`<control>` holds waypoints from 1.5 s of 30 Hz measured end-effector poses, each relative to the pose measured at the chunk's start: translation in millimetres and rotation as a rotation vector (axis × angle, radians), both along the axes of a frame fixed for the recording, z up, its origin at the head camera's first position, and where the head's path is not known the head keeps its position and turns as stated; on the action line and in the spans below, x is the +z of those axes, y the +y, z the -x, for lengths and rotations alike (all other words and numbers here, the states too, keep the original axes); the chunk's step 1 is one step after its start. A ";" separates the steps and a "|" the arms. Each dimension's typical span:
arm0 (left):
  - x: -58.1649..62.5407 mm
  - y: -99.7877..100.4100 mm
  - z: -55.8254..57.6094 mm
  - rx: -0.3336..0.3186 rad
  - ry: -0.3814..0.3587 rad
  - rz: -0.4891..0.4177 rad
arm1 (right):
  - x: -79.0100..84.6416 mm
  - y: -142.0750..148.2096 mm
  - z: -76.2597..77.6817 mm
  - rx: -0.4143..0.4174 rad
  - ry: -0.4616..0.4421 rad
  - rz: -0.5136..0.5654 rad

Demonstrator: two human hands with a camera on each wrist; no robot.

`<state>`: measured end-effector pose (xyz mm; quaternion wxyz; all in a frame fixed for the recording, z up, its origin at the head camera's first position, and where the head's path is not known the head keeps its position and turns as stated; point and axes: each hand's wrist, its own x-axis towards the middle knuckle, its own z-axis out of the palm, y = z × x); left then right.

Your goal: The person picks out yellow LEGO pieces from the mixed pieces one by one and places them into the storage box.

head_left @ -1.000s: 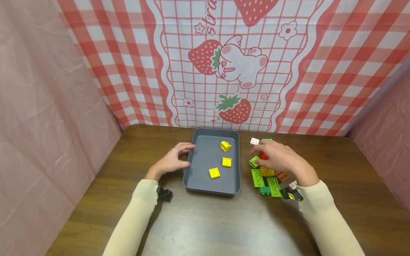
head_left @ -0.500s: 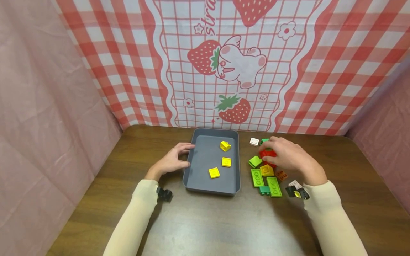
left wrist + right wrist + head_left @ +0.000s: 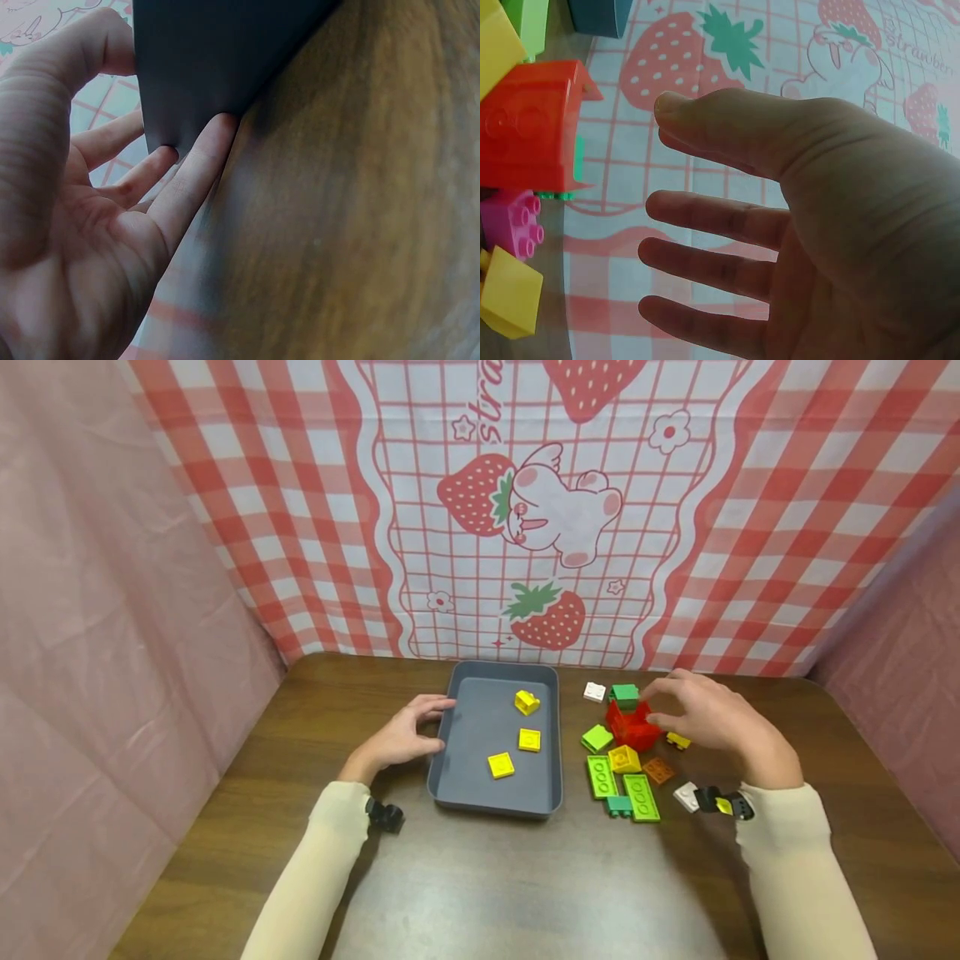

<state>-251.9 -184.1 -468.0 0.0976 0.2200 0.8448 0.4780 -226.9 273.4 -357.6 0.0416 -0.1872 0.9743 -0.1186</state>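
Head view: right hand [image 3: 708, 714] hovers beside the red brick [image 3: 632, 732], right of the tray [image 3: 472, 789] — fingers extended, a gap between thumb and forefinger, nothing held; exact height is hard to judge. Left hand [image 3: 399, 735] rests at the tray's left wall — fingers nearly straight, fingertips touching it, nothing clasped. Three yellow pieces [image 3: 529, 740] lie inside.

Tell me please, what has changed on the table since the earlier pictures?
The right hand has moved to the right across the loose blocks, uncovering more of the red block and a small yellow block. It holds nothing. The left hand stays at the edge of the tray, and the three yellow blocks inside have not moved.
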 end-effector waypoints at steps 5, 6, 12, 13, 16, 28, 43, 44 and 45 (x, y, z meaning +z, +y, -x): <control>-0.1 0.2 -0.2 -0.001 0.000 -0.003 | 1.5 8.1 0.0 -0.009 0.007 0.008; -0.1 0.4 -0.2 -0.001 -0.002 -0.003 | 1.7 9.8 -0.1 -0.009 0.008 0.010; 0.8 0.7 -0.7 0.000 -0.003 0.003 | 1.0 18.3 1.0 -0.020 0.013 0.025; 0.9 0.7 -0.7 0.000 -0.002 0.003 | 0.4 19.2 1.6 -0.023 0.011 0.026; 1.1 0.5 -0.9 0.000 0.000 -0.001 | -3.1 21.3 4.5 -0.030 -0.003 0.026; 5.9 1.5 -4.1 0.004 -0.012 -0.002 | -23.1 34.3 14.2 -0.027 -0.079 0.040; 1.9 0.5 -0.4 0.006 -0.020 -0.002 | -41.2 41.0 25.9 -0.032 -0.200 0.056; 1.8 0.6 -0.3 0.003 -0.017 -0.003 | -41.8 40.8 26.1 -0.031 -0.202 0.058; 1.7 0.5 -0.2 0.002 -0.016 -0.004 | -42.7 40.9 26.4 -0.031 -0.203 0.059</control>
